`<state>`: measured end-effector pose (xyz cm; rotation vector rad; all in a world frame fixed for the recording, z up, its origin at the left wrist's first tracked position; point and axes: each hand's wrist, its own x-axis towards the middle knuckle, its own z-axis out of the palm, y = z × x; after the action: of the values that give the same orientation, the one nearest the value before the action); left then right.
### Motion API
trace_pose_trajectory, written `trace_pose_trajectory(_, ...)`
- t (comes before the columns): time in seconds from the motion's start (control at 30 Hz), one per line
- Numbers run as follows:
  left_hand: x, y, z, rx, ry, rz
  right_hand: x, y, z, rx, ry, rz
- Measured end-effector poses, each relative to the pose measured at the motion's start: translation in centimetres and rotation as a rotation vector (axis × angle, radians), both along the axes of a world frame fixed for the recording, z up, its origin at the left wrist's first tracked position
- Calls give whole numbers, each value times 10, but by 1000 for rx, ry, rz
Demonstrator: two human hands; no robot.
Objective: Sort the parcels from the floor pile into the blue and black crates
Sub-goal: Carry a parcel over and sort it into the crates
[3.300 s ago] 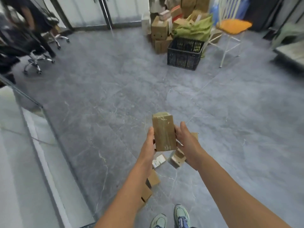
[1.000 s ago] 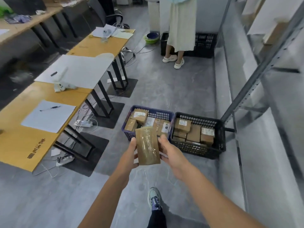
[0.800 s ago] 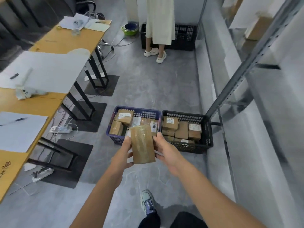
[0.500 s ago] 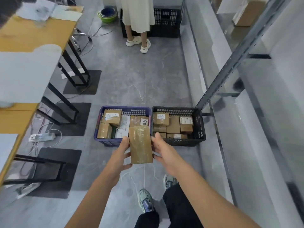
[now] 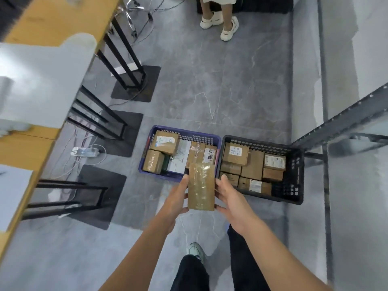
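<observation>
Grey floor (image 5: pixel 210 91), blue crate (image 5: pixel 189 137) abutting black crate (image 5: pixel 294 175). Parcel (image 5: pixel 201 185), clamped between left hand (image 5: pixel 175 199) and right hand (image 5: pixel 231 198) fingers, straddles blue crate's right corner: wrong-crate drop possible.

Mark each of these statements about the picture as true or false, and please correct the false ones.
1. The left hand and the right hand hold one brown parcel between them. True.
2. The blue crate and the black crate stand side by side on the floor. True.
3. The blue crate is to the right of the black crate. False: it is to the left.
4. The black crate is empty. False: it holds several parcels.
5. A person in white shoes stands beyond the crates. True.
</observation>
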<state>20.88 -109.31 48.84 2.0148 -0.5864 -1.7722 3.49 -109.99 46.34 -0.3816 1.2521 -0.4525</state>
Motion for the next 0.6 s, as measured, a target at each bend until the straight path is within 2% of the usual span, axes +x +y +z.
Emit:
trace_pose_trajectory(0.17, 2, -55, -50, 36, -20, 104, 11, -71, -51, 81, -11, 35)
trace_pose_trajectory(0.3, 19, -95, -113, 24, -66, 115, 35, -114, -109, 139, 19, 49)
trace_pose_trajectory(0.6, 79, -181, -309, 62, -111, 99, 111, -197, -301, 213, 49, -40)
